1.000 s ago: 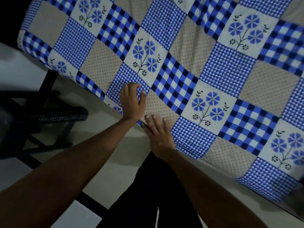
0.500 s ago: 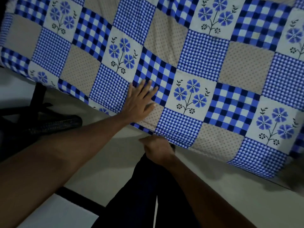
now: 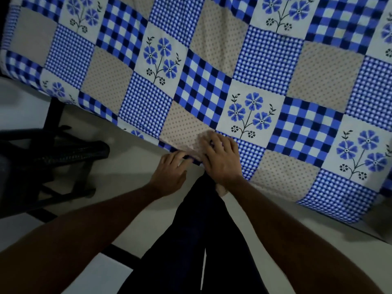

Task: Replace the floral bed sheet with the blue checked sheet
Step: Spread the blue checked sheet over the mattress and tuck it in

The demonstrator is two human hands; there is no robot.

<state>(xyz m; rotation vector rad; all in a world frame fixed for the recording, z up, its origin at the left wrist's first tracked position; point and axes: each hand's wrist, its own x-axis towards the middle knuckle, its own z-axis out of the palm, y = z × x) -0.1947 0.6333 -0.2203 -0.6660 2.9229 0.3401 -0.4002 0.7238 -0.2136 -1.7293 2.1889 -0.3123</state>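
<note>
Blue checked sheet, L hand & R hand touching edge.

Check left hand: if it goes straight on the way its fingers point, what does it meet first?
The blue checked sheet: the left hand points up and right at its hanging edge, close beside the right hand. Its fingertips look to be at that edge; whether they touch is unclear.

Sheet cropped top, right; right hand fingertips blurred.
</note>
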